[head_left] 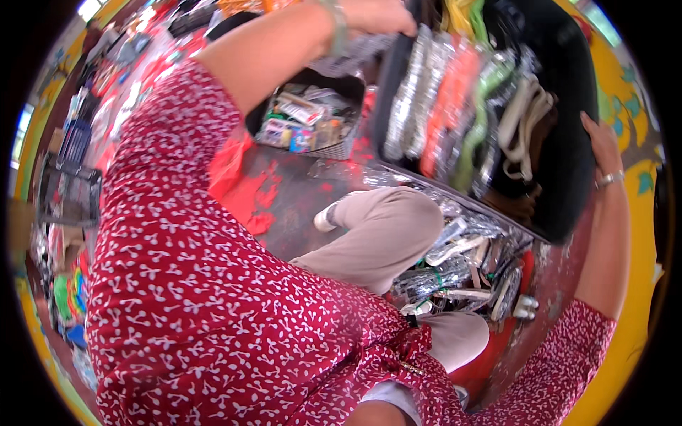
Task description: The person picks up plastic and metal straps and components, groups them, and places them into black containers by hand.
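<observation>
A large black bin [572, 192] is tilted up at the upper right, its inside turned toward me. Rolled or folded strap-like pieces, several in clear plastic, stand in it: silvery, orange [451, 106], green, yellow, cream [522, 128] and brown. My left hand [376, 15], with a pale green bangle at its wrist, has its fingers curled at the bin's far left rim. On the right, my right hand [602, 145], wearing a bracelet, grips the right rim, thumb upward. The bin's outer side hides part of both grips.
Plastic-wrapped straps [469, 273] lie heaped below the bin. A dark basket [341, 149] of small packages stands left of it. Legs in beige trousers [391, 220] bend between them. A grey crate [71, 192] and heaped goods line the left; a yellow painted wall [639, 234] rises on the right.
</observation>
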Demonstrator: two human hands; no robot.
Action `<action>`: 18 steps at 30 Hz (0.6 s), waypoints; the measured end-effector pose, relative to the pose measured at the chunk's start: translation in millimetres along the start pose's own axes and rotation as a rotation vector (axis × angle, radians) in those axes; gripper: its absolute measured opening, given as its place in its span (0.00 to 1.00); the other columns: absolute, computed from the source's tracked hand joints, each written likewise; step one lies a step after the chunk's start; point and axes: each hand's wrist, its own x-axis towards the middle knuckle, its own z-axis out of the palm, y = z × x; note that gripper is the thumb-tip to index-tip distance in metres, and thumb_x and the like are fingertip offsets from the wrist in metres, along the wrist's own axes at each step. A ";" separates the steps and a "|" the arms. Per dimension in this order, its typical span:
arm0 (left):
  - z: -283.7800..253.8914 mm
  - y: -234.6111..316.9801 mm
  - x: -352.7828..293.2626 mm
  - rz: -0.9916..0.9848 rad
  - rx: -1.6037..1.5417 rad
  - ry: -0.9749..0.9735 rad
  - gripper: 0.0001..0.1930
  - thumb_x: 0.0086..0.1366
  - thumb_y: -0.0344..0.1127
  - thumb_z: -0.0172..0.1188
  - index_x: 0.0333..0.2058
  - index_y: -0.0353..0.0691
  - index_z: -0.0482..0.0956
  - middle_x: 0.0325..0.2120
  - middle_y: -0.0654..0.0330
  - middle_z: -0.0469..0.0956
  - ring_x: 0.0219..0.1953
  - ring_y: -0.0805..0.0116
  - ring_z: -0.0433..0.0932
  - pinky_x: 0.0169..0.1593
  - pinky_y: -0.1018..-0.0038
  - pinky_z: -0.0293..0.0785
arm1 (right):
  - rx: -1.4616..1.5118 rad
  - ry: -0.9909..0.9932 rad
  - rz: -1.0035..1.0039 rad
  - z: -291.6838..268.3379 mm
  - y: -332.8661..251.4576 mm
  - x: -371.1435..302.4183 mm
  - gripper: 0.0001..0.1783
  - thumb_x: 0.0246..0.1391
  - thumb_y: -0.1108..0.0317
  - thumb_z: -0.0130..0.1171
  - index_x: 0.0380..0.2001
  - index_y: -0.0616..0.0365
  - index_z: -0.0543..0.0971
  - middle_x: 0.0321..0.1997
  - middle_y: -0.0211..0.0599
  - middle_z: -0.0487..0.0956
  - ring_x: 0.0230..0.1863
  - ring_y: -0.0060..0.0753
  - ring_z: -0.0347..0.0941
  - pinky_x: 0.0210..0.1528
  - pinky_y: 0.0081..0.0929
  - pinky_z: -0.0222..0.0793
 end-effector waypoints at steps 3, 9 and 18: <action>-60.2 -77.6 -81.5 -0.050 0.127 0.134 0.13 0.48 0.36 0.53 0.28 0.29 0.74 0.19 0.52 0.74 0.24 0.67 0.72 0.29 0.69 0.67 | 0.072 -0.045 -0.114 28.6 -136.2 77.8 0.11 0.53 0.64 0.47 0.25 0.59 0.74 0.23 0.44 0.73 0.27 0.44 0.71 0.30 0.36 0.67; 1.4 -246.1 -197.9 -0.498 -0.127 0.354 0.16 0.53 0.40 0.53 0.25 0.27 0.74 0.15 0.62 0.69 0.20 0.73 0.67 0.24 0.71 0.63 | 0.408 -0.108 -0.234 135.4 -333.7 115.3 0.14 0.52 0.62 0.46 0.27 0.62 0.76 0.27 0.50 0.75 0.32 0.50 0.73 0.36 0.42 0.70; 138.0 -296.9 -437.7 -1.278 -0.251 0.373 0.14 0.53 0.32 0.52 0.38 0.31 0.73 0.33 0.51 0.73 0.34 0.63 0.72 0.37 0.68 0.71 | 1.055 -0.782 -0.234 139.4 -569.3 85.1 0.15 0.48 0.61 0.47 0.29 0.60 0.78 0.35 0.51 0.77 0.39 0.51 0.73 0.42 0.41 0.69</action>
